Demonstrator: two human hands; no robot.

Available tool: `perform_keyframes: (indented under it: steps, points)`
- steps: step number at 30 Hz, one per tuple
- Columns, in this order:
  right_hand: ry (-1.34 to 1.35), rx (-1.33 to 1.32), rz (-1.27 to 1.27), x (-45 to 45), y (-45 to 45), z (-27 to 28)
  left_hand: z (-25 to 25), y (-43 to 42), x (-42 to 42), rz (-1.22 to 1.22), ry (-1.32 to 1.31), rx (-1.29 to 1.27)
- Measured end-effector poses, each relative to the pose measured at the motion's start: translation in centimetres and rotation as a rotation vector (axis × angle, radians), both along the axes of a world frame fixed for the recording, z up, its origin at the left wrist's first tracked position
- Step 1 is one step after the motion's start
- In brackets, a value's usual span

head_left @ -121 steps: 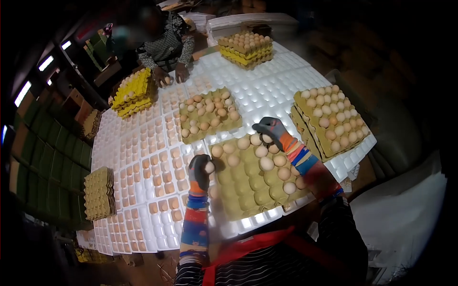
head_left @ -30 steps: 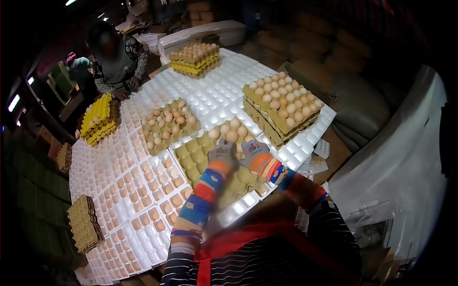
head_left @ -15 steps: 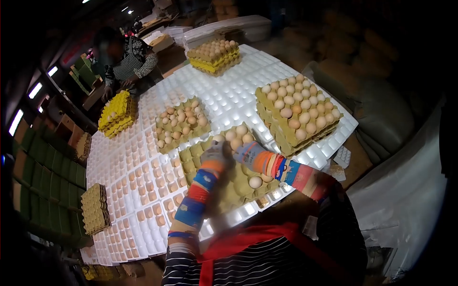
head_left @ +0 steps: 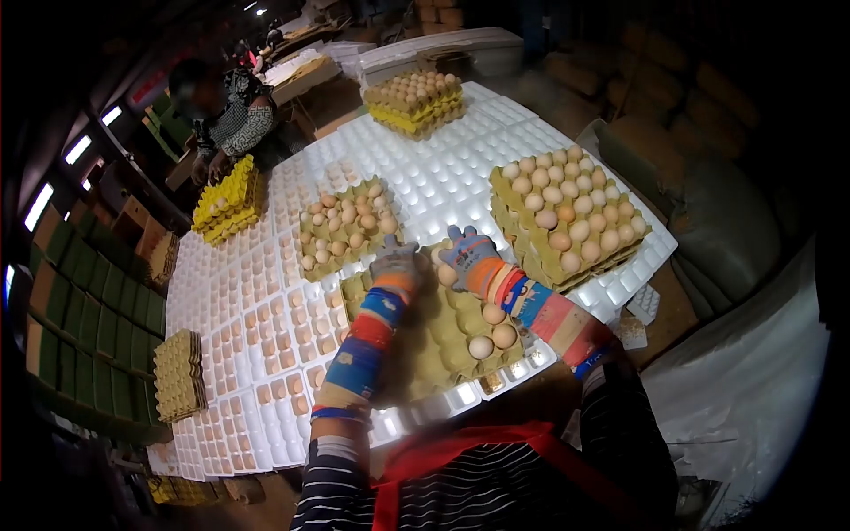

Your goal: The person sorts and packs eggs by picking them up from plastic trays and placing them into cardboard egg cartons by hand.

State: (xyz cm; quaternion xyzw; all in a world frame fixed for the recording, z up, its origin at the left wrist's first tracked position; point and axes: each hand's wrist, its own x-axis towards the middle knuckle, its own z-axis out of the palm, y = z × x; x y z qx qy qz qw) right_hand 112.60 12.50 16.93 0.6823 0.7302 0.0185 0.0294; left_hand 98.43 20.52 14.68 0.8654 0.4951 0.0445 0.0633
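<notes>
A: Where are the two hands?

B: Both reach over the far part of a pulp egg tray (head_left: 425, 354) that lies right in front of the person. The left hand (head_left: 395, 258) is at its far edge, just beside a second pulp tray (head_left: 326, 237). The right hand (head_left: 469, 255) is next to it, toward the far right corner.

A: Is either grip clamped on an egg?

B: I can't tell for either one; the grey gloves hide the fingertips, so each grip may be closed or apart. A pale egg (head_left: 446, 274) shows between the hands, close against the right glove.

A: What else sits in that front tray?

B: Three eggs (head_left: 481, 347) grouped near its right edge.

A: And around it?

B: To the right, a stack of pulp trays (head_left: 518, 243) with rows of eggs on top. The second tray, beyond the left hand, carries a scattered lot. White plastic trays (head_left: 273, 434) spread widely beneath, many on the left holding eggs. A stack of pulp trays without yellow (head_left: 177, 376) stands at the far left.

A: Anyone else there?

B: A co-worker (head_left: 235, 115) leans in across the way, hands at a yellow tray stack (head_left: 226, 221). Another egg-topped stack (head_left: 416, 119) stands at the back.
</notes>
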Motion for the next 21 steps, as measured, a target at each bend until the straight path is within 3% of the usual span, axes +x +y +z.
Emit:
perform_keyframes:
  steps: [1,2,5,7,9,10,13,15,17,21]
  points:
    - [-0.074,-0.069,-0.004,-0.4,0.5,0.3,-0.2,0.6,0.8,0.033,0.200,-0.019]
    - [-0.049,-0.082,0.038,0.1,0.6,0.4,-0.5,0.9,0.7,0.049,0.162,-0.028]
    - [0.345,0.218,0.059,2.5,-1.1,-1.6,-1.4,1.6,-0.1,0.081,-0.033,-0.067]
    - [0.913,0.236,0.065,3.6,-1.6,-2.5,-2.2,2.2,-2.4,0.086,-0.270,-0.106]
    - [1.621,0.076,-0.014,3.9,-2.0,-3.0,-3.4,2.2,-4.8,-0.047,-0.905,-0.326]
    - [1.673,-0.006,-0.075,4.2,-2.0,-2.4,0.4,-0.3,-5.8,0.018,-1.090,-0.597]
    - [1.828,-0.295,-0.233,3.6,-2.3,2.8,-1.4,-1.5,-10.7,-0.053,-1.596,-1.059]
    - [1.888,-0.294,-0.145,2.6,-0.9,5.5,0.0,-4.4,-13.2,-0.001,-1.842,-1.037]
    - [1.837,-0.094,-0.090,1.7,4.2,1.3,-1.7,-5.7,-17.0,-0.039,-1.925,-1.108]
    - [1.345,-0.161,-0.232,0.9,13.5,-1.9,-4.5,-9.4,-22.1,0.360,-1.975,-1.001]
